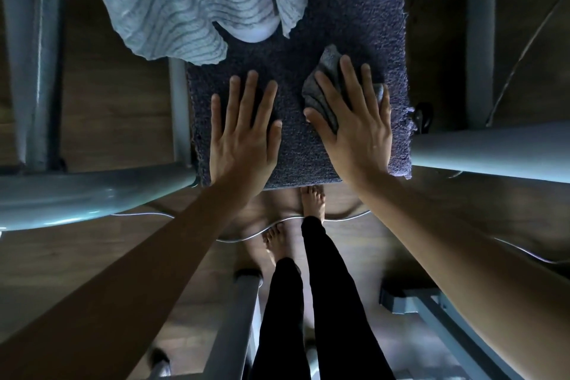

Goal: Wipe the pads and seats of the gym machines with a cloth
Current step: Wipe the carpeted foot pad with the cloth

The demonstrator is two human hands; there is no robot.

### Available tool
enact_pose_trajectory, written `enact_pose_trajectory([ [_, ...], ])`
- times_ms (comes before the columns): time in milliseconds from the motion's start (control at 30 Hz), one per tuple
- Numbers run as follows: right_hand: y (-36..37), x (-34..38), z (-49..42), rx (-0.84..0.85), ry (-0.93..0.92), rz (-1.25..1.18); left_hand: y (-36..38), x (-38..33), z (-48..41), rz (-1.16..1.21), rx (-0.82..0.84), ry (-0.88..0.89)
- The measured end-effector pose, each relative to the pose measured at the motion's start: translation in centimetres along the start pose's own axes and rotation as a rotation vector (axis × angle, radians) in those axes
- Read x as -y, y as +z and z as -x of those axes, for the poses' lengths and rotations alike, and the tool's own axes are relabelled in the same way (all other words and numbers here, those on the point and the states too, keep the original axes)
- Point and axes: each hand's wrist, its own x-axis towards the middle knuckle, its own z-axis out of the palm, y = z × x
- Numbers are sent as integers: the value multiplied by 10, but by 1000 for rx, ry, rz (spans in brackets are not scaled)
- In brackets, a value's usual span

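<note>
The right hand lies flat with its fingers spread, pressing a crumpled grey cloth down onto the seat; the cloth is pinned under the palm and fingers rather than clenched in a fist, and bunches out past the fingertips and on the thumb side. The left hand holds nothing: it rests open, palm down, fingers splayed, on the same seat just beside the right hand, the two apart.

The seat is a square pad covered in dark, nubbly purple-blue fabric (rather like short carpet pile), and both hands sit on its near half, the cloth toward its right side. Over the far left corner of the seat hangs a pale blue ribbed towel, draped across a light, rounded pad whose lower end peeks out beneath it.

Pale grey machine tubes run in from the left and right at the seat's near edge. Below, the person's bare feet stand on a brown wooden floor, legs in black leggings.
</note>
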Motion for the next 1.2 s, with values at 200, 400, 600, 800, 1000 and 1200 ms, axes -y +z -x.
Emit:
enact_pose_trajectory([
  [200, 1, -2, -1, 8, -122, -5, 3, -1, 1, -17, -24, -1],
  [400, 2, -3, -1, -15, -133, -25, 4, 0, 1, -12, -25, -3],
  [600, 6, -1, -2, -73, -132, -97, 3, 0, 1, -10, -26, 2],
  [800, -1, -2, -5, -33, -70, -304, -8, -1, -2, 122, 31, -11],
  [1000, -50, 21, 6, -28, 43, -605, -70, -8, 7, 298, 51, -22],
  [1200, -171, 54, 45, -89, 225, -766, -170, -46, 32, 384, 38, 68],
])
